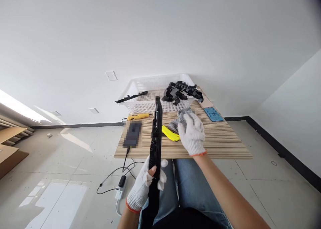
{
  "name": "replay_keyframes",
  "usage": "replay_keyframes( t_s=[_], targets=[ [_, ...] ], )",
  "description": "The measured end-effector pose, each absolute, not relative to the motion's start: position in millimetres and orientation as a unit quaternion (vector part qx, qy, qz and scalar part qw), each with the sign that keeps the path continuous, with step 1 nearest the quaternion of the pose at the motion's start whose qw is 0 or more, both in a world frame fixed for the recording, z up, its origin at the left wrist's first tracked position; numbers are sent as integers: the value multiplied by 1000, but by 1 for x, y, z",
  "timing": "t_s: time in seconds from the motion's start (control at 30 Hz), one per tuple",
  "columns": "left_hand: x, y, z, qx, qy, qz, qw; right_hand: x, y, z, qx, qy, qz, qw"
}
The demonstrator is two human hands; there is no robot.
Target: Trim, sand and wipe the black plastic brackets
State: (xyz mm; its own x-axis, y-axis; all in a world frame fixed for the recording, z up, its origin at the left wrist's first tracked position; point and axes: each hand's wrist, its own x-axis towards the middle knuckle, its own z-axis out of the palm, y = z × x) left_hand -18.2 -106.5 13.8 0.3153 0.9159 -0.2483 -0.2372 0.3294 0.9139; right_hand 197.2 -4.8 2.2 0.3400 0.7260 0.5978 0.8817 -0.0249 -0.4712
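The left hand (145,182) is closed around a long black plastic strip (155,138), held upright before the tabletop's (220,142) near edge. The right hand (192,133), fingers loosely curled, rests on a grey cloth (179,120) beside a yellow cutter (170,133) mid-table.

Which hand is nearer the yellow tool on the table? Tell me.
Right. The right hand hovers just beside the yellow tool; the left hand grips a black part below the table edge.
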Motion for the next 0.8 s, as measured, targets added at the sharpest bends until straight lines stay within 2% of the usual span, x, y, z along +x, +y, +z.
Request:
replay_keyframes(
  t_s=[0.1,0.2,0.4,0.53,0.63,0.8],
  targets=[
    [-16,-99,9,358,409,438,715,216,13,-19,-782,-535,-83,309],
    [-9,-90,8,321,406,488,703,210,23,-34,-765,-582,-71,266],
    [0,-80,17,325,390,520,687,199,41,-29,-662,-699,-17,268],
    [-1,-68,12,316,376,537,686,224,49,-18,-746,-590,-20,307],
    [0,-54,6,289,369,556,686,244,49,-18,-819,-502,4,277],
    [4,-35,-3,264,374,557,693,256,46,-20,-844,-476,57,240]
  ],
)
